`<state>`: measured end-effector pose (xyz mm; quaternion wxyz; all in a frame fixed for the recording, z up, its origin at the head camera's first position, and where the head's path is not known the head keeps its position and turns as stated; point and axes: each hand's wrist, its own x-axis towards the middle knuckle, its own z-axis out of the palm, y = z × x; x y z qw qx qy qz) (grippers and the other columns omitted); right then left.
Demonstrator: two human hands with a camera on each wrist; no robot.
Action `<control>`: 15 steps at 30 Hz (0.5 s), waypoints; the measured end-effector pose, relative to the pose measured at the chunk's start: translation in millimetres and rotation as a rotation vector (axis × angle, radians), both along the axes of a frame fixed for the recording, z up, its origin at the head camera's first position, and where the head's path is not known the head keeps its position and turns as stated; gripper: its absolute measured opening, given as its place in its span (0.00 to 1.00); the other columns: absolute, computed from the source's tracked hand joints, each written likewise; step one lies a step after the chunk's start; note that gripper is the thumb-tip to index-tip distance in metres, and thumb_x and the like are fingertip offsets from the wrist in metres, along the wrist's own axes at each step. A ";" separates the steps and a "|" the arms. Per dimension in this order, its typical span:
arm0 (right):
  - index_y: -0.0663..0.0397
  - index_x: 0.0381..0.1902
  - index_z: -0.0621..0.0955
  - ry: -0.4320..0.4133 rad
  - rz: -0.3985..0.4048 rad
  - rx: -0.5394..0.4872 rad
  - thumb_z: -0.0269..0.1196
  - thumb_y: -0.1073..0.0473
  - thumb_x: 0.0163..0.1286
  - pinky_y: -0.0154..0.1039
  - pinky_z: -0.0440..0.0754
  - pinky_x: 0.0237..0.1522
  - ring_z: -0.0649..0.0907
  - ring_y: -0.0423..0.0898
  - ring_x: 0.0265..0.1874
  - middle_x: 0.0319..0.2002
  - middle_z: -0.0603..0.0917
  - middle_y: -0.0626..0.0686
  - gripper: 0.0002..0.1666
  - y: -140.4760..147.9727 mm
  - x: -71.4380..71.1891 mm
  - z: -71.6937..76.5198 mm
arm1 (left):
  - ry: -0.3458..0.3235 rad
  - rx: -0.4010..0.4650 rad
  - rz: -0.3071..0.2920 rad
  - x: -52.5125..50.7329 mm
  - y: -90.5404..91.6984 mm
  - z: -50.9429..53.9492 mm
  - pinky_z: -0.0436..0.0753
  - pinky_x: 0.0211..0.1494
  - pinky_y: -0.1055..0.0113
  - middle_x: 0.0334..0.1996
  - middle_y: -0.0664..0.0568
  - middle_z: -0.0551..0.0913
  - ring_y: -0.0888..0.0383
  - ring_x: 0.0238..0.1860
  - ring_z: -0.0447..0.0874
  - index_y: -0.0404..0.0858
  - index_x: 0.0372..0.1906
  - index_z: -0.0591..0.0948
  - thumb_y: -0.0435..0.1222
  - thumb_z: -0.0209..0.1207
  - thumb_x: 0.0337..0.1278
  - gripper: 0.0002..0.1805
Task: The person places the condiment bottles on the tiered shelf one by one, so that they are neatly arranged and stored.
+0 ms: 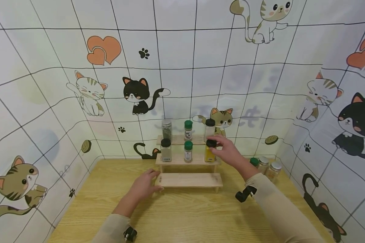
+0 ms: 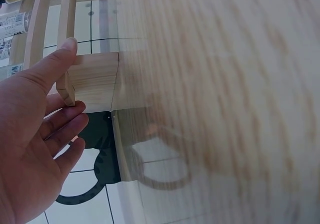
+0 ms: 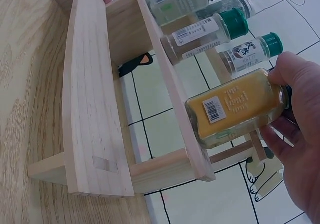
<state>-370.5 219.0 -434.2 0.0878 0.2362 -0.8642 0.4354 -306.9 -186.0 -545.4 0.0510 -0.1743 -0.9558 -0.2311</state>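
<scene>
A three-tier wooden spice rack [image 1: 188,180] stands against the wall. My right hand [image 1: 227,151] holds the black cap of a jar of yellow spice [image 3: 235,104] at the right end of the middle tier. My left hand [image 1: 143,185] grips the left end of the lowest board, the thumb and fingers around it in the left wrist view. Also on the middle tier are a black-capped jar [image 1: 166,152] and a green-capped jar [image 1: 188,152]. Behind, the top tier holds a grey-lidded jar of herbs [image 1: 167,131], another green-capped jar [image 1: 188,131] and a black-capped jar [image 1: 210,128].
On the table [image 1: 188,216], right of the rack, stand a green-capped jar [image 1: 254,162] and two silver-lidded jars [image 1: 273,171], partly behind my right forearm. A cat-printed tiled wall covering [image 1: 176,81] closes off the back and both sides.
</scene>
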 end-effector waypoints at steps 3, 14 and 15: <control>0.54 0.76 0.81 -0.001 0.010 -0.018 0.70 0.63 0.80 0.64 0.81 0.66 0.83 0.59 0.64 0.71 0.79 0.58 0.30 -0.3 -0.9 -0.7 | -0.002 0.002 -0.001 0.0 0.0 0.9 0.85 0.65 0.39 0.63 0.41 0.83 0.38 0.63 0.85 0.34 0.72 0.83 0.48 0.83 0.58 0.40; 0.47 0.82 0.74 0.009 0.002 -0.009 0.73 0.57 0.79 0.66 0.78 0.71 0.78 0.60 0.70 0.72 0.79 0.58 0.38 6.4 4.9 -2.2 | -0.010 0.003 0.001 1.2 0.3 2.9 0.85 0.65 0.40 0.63 0.42 0.83 0.39 0.62 0.85 0.35 0.73 0.83 0.48 0.82 0.60 0.40; 0.47 0.82 0.75 0.005 -0.003 -0.015 0.73 0.56 0.79 0.66 0.78 0.71 0.78 0.59 0.70 0.71 0.79 0.58 0.38 7.9 6.2 -1.9 | -0.009 0.003 0.001 1.4 0.4 3.0 0.85 0.65 0.40 0.63 0.42 0.83 0.39 0.62 0.85 0.35 0.73 0.83 0.48 0.82 0.60 0.40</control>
